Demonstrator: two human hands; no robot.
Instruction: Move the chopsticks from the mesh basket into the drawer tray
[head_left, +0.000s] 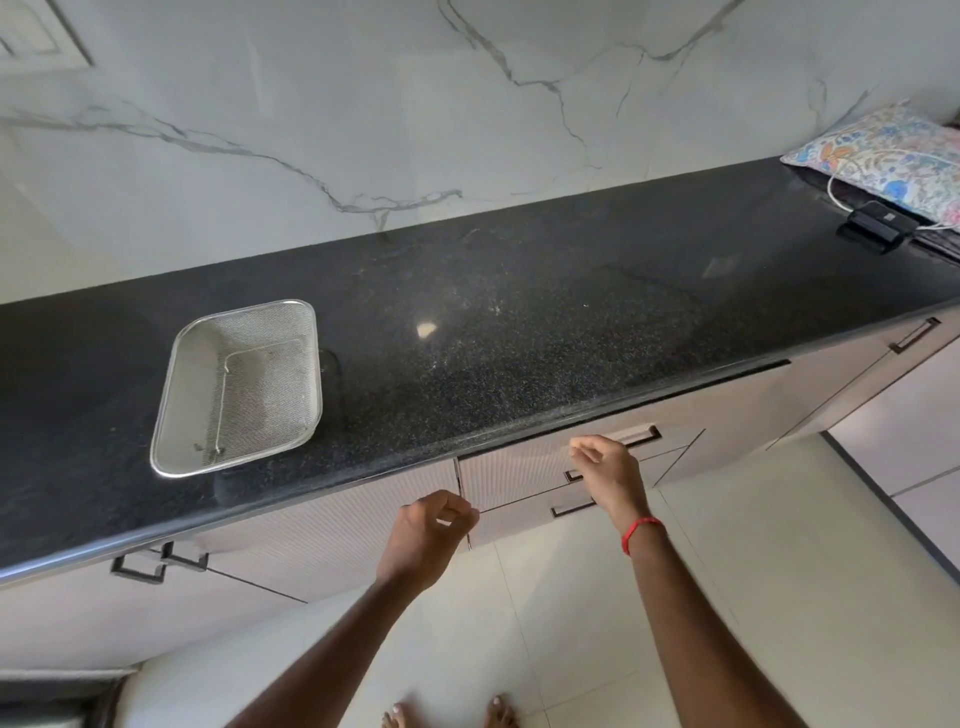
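Holding your left hand and right hand loosely curled and empty before the closed drawer, note no chopsticks visible in the mesh basket on the worktop: transfer likely complete, so verify inside the drawer.

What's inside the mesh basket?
The mesh basket shows only its bare mesh floor, no chopsticks. The drawer is closed, so its tray is hidden.
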